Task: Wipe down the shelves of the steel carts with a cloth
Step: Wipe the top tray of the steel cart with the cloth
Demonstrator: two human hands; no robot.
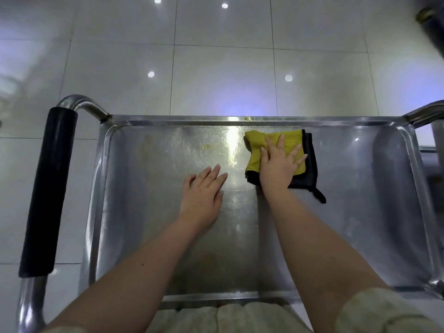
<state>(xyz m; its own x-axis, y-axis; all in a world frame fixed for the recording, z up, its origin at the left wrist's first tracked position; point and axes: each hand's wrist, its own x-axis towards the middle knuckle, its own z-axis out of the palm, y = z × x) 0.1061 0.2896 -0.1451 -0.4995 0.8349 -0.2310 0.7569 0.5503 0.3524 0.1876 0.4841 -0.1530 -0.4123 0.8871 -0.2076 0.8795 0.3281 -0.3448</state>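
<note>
I have the top shelf (360, 188) of 1 steel cart under me, and the cloth (254, 145), yellow with a dark backing and dark edging, lies folded on it toward the far rim, a little right of the middle. My right hand (278, 164) lies flat on the cloth. Its fingers (280, 143) are straight and slightly apart, pressing down rather than clamping anything. My left hand (201, 191) rests palm down on the bare steel just left of the cloth. Its fingers (216, 171) are straight and close together and hold nothing.

I judge the job to be in its early to middle part. The steel left of the cloth shows dull smears, swirl marks and a small yellowish spot near the bright glare streak, so that stretch looks unfinished. The right end of the shelf reads more even, though I cannot tell whether that is wiping or just the light. The near strip under my forearms is mostly hidden. No lower shelf shows from here, and no second cart can be made out, so those remain to do as far as I can see.

The black grip (48, 188) on the left handle is plain. I can read no brand, label or writing anywhere.
</note>
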